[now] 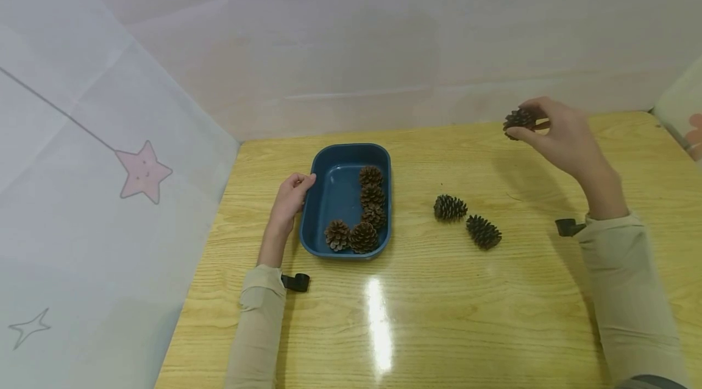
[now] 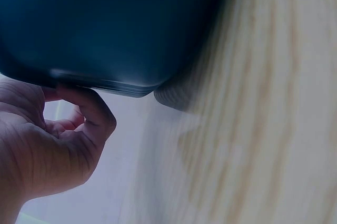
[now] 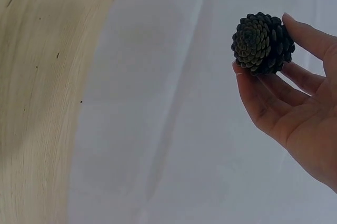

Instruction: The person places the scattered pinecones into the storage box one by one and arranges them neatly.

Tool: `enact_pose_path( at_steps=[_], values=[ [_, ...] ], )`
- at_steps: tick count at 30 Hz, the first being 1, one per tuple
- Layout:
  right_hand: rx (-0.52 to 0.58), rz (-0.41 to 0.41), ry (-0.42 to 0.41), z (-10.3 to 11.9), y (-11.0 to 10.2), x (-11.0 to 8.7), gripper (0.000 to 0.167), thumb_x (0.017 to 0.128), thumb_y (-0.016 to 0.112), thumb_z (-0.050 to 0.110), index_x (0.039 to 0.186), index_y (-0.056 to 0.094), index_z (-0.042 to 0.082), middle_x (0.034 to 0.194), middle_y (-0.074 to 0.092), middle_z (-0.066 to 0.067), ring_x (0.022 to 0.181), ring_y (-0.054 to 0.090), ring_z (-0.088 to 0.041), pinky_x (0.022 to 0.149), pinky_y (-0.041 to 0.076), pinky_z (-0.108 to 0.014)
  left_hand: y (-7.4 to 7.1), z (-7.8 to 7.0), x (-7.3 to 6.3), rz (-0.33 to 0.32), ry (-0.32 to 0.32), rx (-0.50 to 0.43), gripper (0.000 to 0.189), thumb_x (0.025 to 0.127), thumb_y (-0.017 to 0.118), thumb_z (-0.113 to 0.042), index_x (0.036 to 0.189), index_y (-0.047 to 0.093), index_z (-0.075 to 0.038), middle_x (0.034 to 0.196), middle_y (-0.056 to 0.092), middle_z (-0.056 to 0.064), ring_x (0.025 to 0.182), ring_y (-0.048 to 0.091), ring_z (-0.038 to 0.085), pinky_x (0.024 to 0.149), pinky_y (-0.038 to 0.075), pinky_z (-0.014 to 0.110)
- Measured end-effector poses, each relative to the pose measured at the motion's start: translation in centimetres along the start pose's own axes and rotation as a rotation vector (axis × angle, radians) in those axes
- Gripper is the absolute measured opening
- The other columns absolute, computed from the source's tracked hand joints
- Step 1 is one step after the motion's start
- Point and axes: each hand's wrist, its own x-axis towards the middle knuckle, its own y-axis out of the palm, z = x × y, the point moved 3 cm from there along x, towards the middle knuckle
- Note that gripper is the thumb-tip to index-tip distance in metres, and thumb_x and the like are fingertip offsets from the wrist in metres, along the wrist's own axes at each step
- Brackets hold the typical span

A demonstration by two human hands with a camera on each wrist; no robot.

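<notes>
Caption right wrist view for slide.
Right hand holds a pine cone before a pale backdrop, wooden tabletop at frame left.

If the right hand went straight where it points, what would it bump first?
The right hand would probably meet the white wall behind the table, its pine cone touching first, though depth is unclear.

Head view faces down; 2 wrist views sit close, left sharing the tray [image 1: 336, 191], right the pinecone [image 3: 263, 44].

The tray [image 1: 342, 191] is blue, its 5 pine cones [image 1: 363, 237] are brown. The table [image 1: 450, 316] has yellow wood grain, the star [image 1: 145, 172] is pink.
</notes>
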Motion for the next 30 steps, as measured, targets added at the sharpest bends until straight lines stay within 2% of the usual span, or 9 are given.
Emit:
enact_pose_path(
  at_steps=[4,8,11,14,17,30],
  values=[
    [-0.002,-0.002,-0.013,0.2,0.1,0.0,0.054,0.100,0.073,0.028,0.140,0.055,-0.004,0.121,0.063,-0.025,0.109,0.061,-0.041,0.080,0.040,-0.013,-0.1,1.3,0.9,-0.025,0.035,-0.002,0.031,0.105,0.062,-0.033,0.104,0.058,-0.002,0.067,0.040,-0.007,0.053,0.035,0.006,0.052,0.034,0.021],
    [-0.008,-0.004,-0.033,0.6,0.2,0.0,0.052,0.100,0.072,0.025,0.139,0.055,-0.005,0.119,0.063,-0.025,0.108,0.061,-0.041,0.091,0.051,-0.038,0.0,1.4,0.9,-0.037,0.053,0.007,0.031,0.105,0.062,-0.033,0.103,0.058,-0.002,0.068,0.040,-0.006,0.053,0.036,0.007,0.052,0.035,0.021],
    [-0.008,-0.004,-0.042,0.8,0.3,-0.1,0.051,0.100,0.072,0.023,0.139,0.055,-0.006,0.119,0.063,-0.025,0.107,0.061,-0.041,0.090,0.049,-0.056,0.0,1.4,0.9,-0.036,0.056,0.008,0.031,0.105,0.062,-0.033,0.103,0.058,-0.002,0.067,0.040,-0.006,0.053,0.036,0.007,0.052,0.036,0.021],
    [-0.025,-0.009,-0.054,1.0,0.3,-0.1,0.051,0.099,0.074,0.022,0.138,0.056,-0.005,0.118,0.065,-0.024,0.106,0.062,-0.040,0.090,0.051,-0.047,0.0,1.5,1.0,-0.033,0.055,0.008,0.030,0.105,0.063,-0.033,0.103,0.058,-0.003,0.067,0.040,-0.006,0.053,0.036,0.006,0.052,0.035,0.021],
    [-0.024,-0.011,-0.066,1.2,0.3,-0.1,0.050,0.098,0.075,0.021,0.137,0.057,-0.005,0.117,0.065,-0.025,0.106,0.062,-0.040,0.090,0.051,-0.045,0.0,1.5,1.1,-0.030,0.052,0.008,0.030,0.105,0.063,-0.033,0.103,0.058,-0.003,0.067,0.041,-0.007,0.053,0.036,0.006,0.052,0.036,0.021],
    [-0.025,0.001,-0.077,1.6,0.6,-0.1,0.050,0.099,0.074,0.021,0.138,0.056,-0.005,0.117,0.064,-0.024,0.106,0.061,-0.039,0.089,0.049,-0.056,-0.1,1.5,1.1,-0.031,0.045,0.002,0.031,0.105,0.063,-0.034,0.104,0.058,-0.003,0.067,0.041,-0.007,0.052,0.034,0.006,0.052,0.032,0.021]
  ],
)
